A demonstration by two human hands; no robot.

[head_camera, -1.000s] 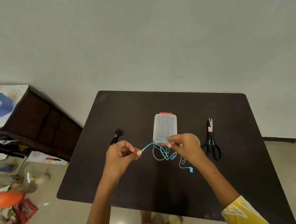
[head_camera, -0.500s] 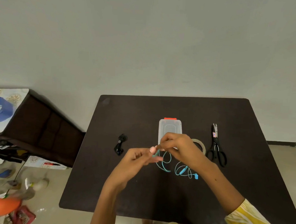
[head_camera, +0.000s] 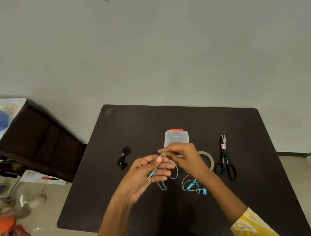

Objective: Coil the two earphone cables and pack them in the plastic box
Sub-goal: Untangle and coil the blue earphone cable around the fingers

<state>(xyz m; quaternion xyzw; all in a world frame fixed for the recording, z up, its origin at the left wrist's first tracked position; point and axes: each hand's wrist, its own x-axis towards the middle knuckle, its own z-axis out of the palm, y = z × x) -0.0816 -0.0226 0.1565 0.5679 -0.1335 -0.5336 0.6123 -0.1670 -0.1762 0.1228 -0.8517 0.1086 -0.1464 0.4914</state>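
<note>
Change: vs 1 s ago, both hands have come together in front of the box; the blue cable, then stretched between hands held apart, now loops over the left fingers. Left palm has turned up. Black cable, tape, scissors unmoved.
Table [head_camera: 174, 215]: dark, rectangular, against a pale wall; holds everything below.
Right hand [head_camera: 183, 158]: above the table just in front of the box, hiding its near end. Fingers curled narrow, tips pinching the blue cable at the top of the left fingers. Yellow sleeve on the forearm.
Left hand [head_camera: 145, 175]: palm up, fingers loosely bent, thumb pressing the cable onto the fingers; plug end pokes out low across the palm.
Box [head_camera: 176, 140]: clear plastic, lid on, red latch at far end; centre of table, lengthwise away from the person.
Scissors [head_camera: 225, 159]: black handles, closed, tips pointing away; right of the tape.
Tape [head_camera: 208, 159]: ring lying flat, betw. box and scissors, partly behind the right wrist.
Blue cable [head_camera: 189, 185]: not in the box. One part held in both hands, slack hanging in loops to the table; the rest lies in a loose curl under the right forearm, earbud at its right end.
Black cable [head_camera: 124, 157]: bundled, left of the box, well apart from the hands, untouched.
</note>
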